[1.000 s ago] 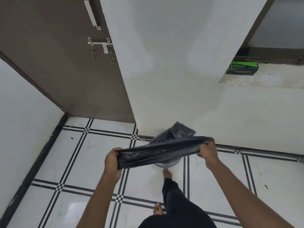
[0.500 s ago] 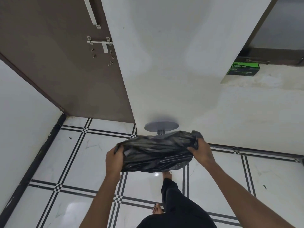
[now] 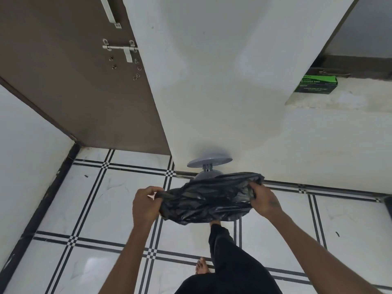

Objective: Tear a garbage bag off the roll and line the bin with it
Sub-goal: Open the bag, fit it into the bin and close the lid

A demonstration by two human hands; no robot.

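A black garbage bag (image 3: 206,199) is stretched wide between my hands, low over a grey pedal bin (image 3: 206,176) that stands against the white wall. The bin's round lid (image 3: 210,161) is raised; most of the bin's body is hidden by the bag. My left hand (image 3: 146,205) grips the bag's left edge. My right hand (image 3: 264,199) grips its right edge. My foot (image 3: 214,223) reaches under the bag toward the bin's base.
A brown door (image 3: 80,81) with a metal latch stands open at the left. A green garbage bag box (image 3: 318,84) lies on a ledge at the upper right. White floor tiles with black lines spread around my bare feet.
The bag went from a flat strip held above the bin to a spread opening lowered over the bin's top. The lid came into view, raised. My hands dropped and moved forward.
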